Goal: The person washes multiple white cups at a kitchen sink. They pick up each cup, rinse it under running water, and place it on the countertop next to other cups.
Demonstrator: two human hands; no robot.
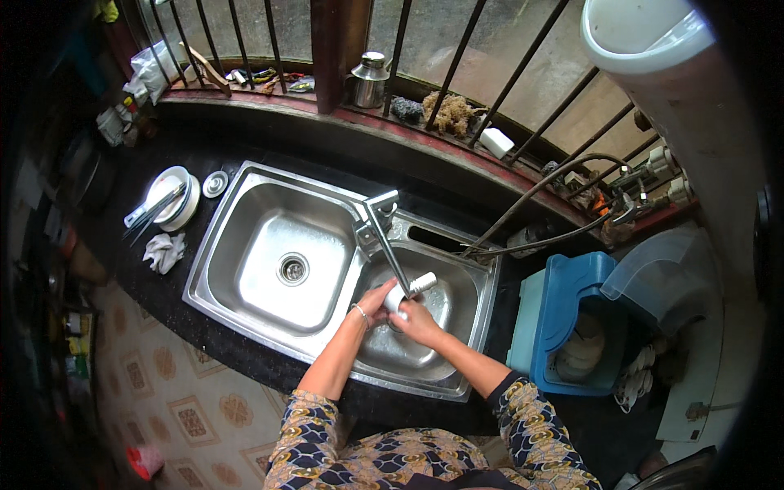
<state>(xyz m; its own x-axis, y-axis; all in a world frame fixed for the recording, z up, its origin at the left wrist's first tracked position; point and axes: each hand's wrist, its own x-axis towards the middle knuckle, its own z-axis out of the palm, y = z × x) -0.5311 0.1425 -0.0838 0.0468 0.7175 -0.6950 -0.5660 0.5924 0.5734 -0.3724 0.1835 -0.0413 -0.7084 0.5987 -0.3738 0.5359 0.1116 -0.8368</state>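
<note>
Over the right basin (456, 324) of a steel double sink, my left hand (373, 304) holds a small white vessel (395, 297), probably a cup or bowl. My right hand (421, 323) is on the near side of the same vessel, its fingertips partly hidden. Just above both hands ends the chrome faucet spout (387, 248), fitted with a white ribbed nozzle (423, 282). My fingers cover much of the vessel. To the left is the other basin (257, 245), with a drain strainer (293, 269) in its floor.
Stacked bowls (174, 196) with utensils on top, a drain plug (215, 184) and a crumpled white cloth (164, 252) lie left of the sink. A blue dish cabinet (548, 343) stands at right, its clear lid (649, 275) raised. Hoses (533, 196) cross behind; window bars (456, 61) line the back.
</note>
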